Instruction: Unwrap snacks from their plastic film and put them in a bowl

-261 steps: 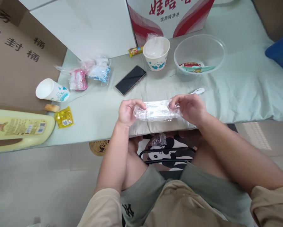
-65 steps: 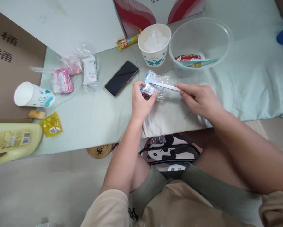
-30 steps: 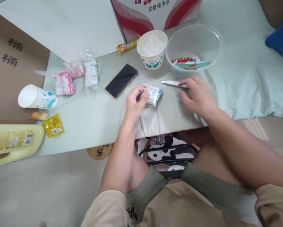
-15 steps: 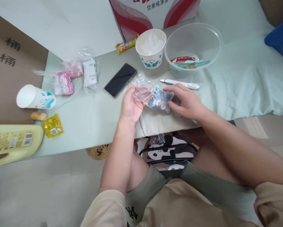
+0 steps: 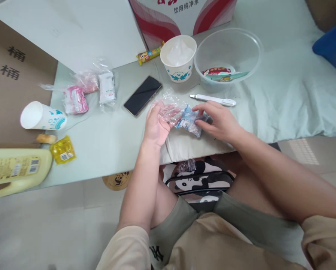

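My left hand [image 5: 157, 125] is closed on a crinkled clear plastic bag [image 5: 170, 112] with something pinkish showing through it, thumb on the near side. Right beside the bag, overlapping it, is a small blue-and-white packet [image 5: 188, 122]. The thumb and curled fingers of my right hand [image 5: 217, 120] are on this packet's right side; part of the grip is hidden. A white utility knife [image 5: 212, 100] lies just beyond my right hand. Past my left hand rests a dark phone [image 5: 143, 95].
Behind stand a paper cup [image 5: 179, 73] with white plastic inside and a clear bowl [image 5: 226, 60] holding packets. To the left are bagged packets [image 5: 75, 99], a tipped paper cup [image 5: 54, 118], a yellow packet [image 5: 63, 150] and a pale yellow jug [image 5: 18, 167]. A yellow snack stick [image 5: 149, 55] lies by the boxes.
My right thumb and fingers have shifted slightly left and drawn closer together on the blue-and-white packet, which has tilted a little. My left hand keeps its hold on the clear bag.
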`<state>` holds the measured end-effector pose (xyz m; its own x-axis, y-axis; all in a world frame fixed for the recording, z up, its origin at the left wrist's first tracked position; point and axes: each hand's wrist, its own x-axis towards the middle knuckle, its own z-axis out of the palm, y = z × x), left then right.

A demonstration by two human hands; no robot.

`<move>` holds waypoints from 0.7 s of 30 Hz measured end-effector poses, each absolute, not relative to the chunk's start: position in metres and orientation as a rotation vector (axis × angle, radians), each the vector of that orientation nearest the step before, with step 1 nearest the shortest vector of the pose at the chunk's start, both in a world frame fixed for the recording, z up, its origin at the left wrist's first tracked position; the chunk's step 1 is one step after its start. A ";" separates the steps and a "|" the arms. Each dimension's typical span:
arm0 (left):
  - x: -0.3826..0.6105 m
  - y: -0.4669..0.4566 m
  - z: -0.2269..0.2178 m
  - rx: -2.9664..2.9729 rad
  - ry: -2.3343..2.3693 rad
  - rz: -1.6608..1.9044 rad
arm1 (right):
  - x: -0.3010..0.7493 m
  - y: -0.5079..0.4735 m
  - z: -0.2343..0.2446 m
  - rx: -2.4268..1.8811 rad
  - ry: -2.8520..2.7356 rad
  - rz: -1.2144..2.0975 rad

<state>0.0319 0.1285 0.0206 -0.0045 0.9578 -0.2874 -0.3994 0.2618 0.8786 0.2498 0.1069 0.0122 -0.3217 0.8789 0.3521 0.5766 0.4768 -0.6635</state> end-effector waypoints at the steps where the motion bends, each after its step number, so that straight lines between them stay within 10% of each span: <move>1: 0.032 0.128 0.021 0.682 1.075 1.218 | 0.250 0.107 0.013 -1.203 -2.026 0.559; 21: 0.019 0.137 0.026 0.597 1.251 1.431 | 0.268 0.115 0.018 -1.379 -1.556 0.628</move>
